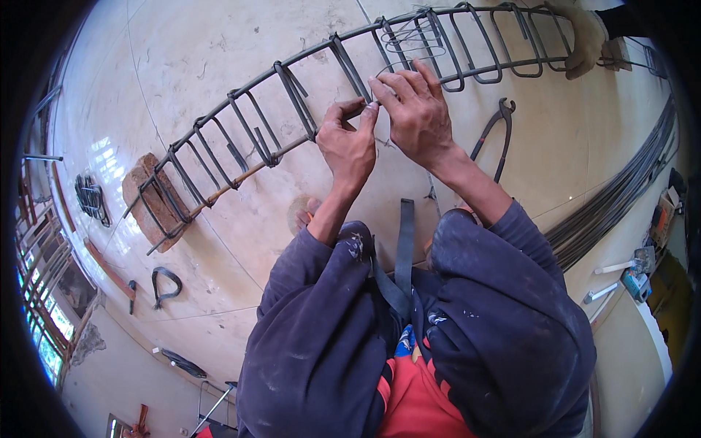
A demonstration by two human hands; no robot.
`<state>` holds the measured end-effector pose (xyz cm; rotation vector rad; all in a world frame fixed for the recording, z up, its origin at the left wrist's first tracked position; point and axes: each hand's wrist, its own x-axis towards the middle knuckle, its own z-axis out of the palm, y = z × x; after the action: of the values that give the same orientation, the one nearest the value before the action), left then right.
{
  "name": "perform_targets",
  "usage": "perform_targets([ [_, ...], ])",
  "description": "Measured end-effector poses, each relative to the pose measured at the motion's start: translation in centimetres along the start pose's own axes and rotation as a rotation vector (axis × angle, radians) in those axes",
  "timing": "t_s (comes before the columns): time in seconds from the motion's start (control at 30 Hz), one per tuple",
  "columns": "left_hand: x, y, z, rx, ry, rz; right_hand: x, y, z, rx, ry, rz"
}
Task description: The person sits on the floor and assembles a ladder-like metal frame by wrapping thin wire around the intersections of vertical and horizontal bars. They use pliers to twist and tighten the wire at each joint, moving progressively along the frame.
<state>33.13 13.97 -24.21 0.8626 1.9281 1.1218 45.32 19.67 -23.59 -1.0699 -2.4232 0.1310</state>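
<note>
A long rebar cage (241, 124) of dark bars and rectangular stirrups crosses the floor in front of me. My left hand (348, 142) is closed in a pinch at the cage's near bar, thumb and forefinger on a thin tie wire beside a stirrup. Right up against it, my right hand (418, 113) also pinches the wire, its fingertips over the joint. The wire's ends are too fine to follow. Bent lengths of loose tie wire (414, 38) lie over the cage just beyond my right hand. Pincers (499, 133) rest on the floor to the right.
A brick-like block (151, 201) supports the cage's left end. At its far right stands another person's foot (588, 42). Long steel rods (621, 193) lie along the right. Bent stirrups (91, 198) and a black strap loop (167, 286) lie on the left floor.
</note>
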Motion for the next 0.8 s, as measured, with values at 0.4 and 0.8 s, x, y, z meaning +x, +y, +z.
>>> perform_targets([
  [0.4, -0.1, 0.4, -0.2, -0.003, 0.0, -0.032, 7.0, 6.0, -3.0, -0.049, -0.192, -0.297],
  [0.8, -0.1, 0.0, 0.0, 0.033, -0.003, -0.025, 13.2, 3.7, -1.1, 0.217, -0.753, -0.132],
])
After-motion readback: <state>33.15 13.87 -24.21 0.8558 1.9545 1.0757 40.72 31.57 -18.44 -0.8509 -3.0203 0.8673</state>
